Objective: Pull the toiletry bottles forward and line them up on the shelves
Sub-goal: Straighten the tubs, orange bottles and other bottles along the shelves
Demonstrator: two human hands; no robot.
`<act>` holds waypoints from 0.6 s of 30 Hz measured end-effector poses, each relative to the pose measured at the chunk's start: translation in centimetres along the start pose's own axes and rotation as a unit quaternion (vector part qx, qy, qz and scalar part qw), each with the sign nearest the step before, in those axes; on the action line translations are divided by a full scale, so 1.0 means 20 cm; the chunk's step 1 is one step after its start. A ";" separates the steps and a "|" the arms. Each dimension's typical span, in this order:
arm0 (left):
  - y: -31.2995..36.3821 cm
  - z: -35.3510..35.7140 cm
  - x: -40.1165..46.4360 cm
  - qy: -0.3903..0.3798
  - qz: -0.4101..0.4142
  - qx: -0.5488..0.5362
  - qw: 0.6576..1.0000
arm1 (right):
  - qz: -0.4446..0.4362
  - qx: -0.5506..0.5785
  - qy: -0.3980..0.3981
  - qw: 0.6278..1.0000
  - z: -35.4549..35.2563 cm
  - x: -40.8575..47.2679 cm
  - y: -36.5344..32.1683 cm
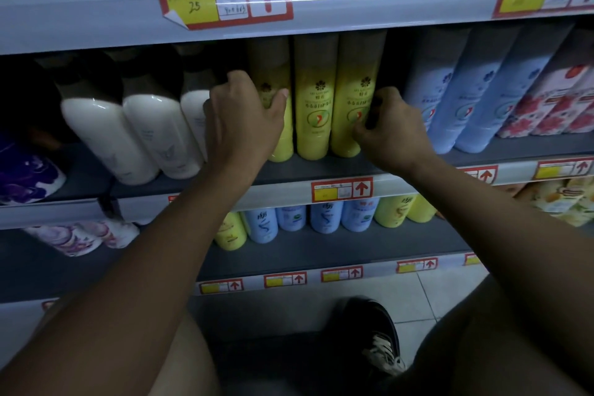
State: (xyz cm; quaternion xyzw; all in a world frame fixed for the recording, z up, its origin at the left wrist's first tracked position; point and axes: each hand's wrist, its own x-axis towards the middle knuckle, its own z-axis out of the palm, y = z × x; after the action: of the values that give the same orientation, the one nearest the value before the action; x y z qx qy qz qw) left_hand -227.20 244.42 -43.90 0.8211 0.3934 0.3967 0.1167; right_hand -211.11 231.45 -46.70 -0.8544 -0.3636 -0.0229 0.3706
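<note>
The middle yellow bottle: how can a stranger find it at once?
Look at the shelf under the price tag marked 25. Three tall yellow bottles stand there between white and blue ones. The middle yellow bottle is the only one no hand touches.

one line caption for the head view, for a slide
Left hand and right hand grip the outer two of three yellow bottles on a store shelf.

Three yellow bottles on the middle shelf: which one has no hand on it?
The middle yellow bottle. The left hand wraps the left yellow bottle, and the right hand grips the right yellow bottle; the middle one stands untouched between them.
</note>
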 end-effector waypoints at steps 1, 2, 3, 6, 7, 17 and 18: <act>0.00 0.00 0.00 0.003 -0.002 0.000 1.000 | -0.004 0.000 0.001 1.000 0.01 0.00 0.00; 0.00 0.01 0.00 0.007 -0.003 0.001 1.000 | -0.008 -0.001 0.005 1.000 0.01 0.00 0.00; 0.00 0.01 0.01 0.010 -0.006 0.001 1.000 | -0.010 -0.002 0.009 1.000 0.01 0.00 0.00; -0.02 0.03 0.02 0.023 -0.011 0.005 1.000 | -0.010 -0.002 0.014 1.000 0.02 0.00 0.00; -0.02 0.03 0.03 0.027 -0.011 0.005 1.000 | -0.010 -0.003 0.014 1.000 0.02 0.00 0.01; -0.07 0.01 0.00 0.034 0.019 0.009 0.999 | -0.025 -0.027 0.021 0.999 0.02 -0.02 0.03; -0.07 0.00 -0.01 0.037 0.023 0.011 0.999 | -0.019 -0.029 0.028 0.999 0.02 -0.02 0.04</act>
State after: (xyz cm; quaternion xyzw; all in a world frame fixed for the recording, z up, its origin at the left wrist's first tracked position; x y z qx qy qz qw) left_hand -228.04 245.18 -44.80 0.8160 0.3828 0.4251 0.0839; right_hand -211.11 231.13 -47.64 -0.8567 -0.3688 -0.0641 0.3549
